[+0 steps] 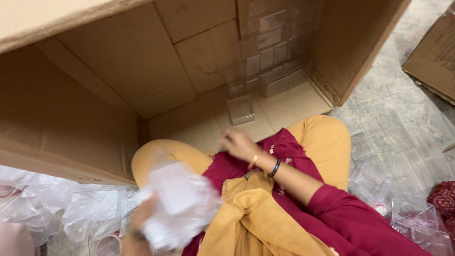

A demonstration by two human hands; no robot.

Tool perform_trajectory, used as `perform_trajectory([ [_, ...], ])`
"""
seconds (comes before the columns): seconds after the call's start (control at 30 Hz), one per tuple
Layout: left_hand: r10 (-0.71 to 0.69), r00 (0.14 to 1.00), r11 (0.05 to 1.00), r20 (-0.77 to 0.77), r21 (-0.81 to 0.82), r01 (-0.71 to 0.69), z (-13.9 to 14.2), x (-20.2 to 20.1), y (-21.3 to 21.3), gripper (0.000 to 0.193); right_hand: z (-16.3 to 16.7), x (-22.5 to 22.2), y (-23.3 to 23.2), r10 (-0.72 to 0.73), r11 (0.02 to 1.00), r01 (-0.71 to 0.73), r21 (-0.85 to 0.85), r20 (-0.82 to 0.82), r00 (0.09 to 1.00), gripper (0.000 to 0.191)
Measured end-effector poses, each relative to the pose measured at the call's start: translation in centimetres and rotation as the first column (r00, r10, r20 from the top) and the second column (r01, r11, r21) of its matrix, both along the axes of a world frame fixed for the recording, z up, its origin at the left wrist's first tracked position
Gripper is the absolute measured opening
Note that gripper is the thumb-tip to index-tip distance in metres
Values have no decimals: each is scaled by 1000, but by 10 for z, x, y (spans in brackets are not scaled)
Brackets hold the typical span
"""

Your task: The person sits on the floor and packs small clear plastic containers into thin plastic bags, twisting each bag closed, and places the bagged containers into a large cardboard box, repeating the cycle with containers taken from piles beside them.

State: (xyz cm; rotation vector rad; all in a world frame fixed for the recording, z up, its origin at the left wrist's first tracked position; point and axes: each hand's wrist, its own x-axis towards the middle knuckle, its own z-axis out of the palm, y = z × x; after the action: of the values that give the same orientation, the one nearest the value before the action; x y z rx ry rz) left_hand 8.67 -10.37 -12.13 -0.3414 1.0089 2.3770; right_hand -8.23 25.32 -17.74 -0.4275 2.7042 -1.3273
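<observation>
Left hand (142, 215) blurred, gripping a crumpled clear plastic bag (177, 204), right hand (239, 144) loosely curled and empty near a clear box (241, 110) in a cardboard carton (95, 95)

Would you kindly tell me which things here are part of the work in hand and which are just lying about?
In hand:
- left hand, holding a blurred clear packet
- right hand, nearest the lone clear box
- stacked clear boxes inside the big carton

Lying about:
- plastic bags on the left
- clear boxes on the floor
- second carton
</observation>
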Motion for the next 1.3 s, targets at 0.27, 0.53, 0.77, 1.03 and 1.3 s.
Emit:
perform_trajectory([
  [0.27, 681, 732, 250, 34, -950, -188, -22, 39, -192, 111, -51, -64, 41, -97, 839, 180, 513, -183, 978, 78],
  [0.53, 420, 904, -592, 73, -733, 335, -13, -17, -138, 74, -19, -70, 61, -133, 792, 200, 577, -155, 979, 77],
  [0.77, 228, 697, 593, -679, -471, -653, 119, -111, 64, 30, 115, -17, 34, 144, 857, -95, -506, 59, 988, 54],
  [1.03, 160, 712, 807, -683, -325, -493, 89, -164, 195, 36, 155, -9, 28, 62, 686, 101, -721, 196, 979, 27],
  [1.3, 114, 738, 783, -666, -398, -479, 72, -167, 224, 23, 145, 2, 45, -21, 653, 104, -750, 119, 993, 14],
])
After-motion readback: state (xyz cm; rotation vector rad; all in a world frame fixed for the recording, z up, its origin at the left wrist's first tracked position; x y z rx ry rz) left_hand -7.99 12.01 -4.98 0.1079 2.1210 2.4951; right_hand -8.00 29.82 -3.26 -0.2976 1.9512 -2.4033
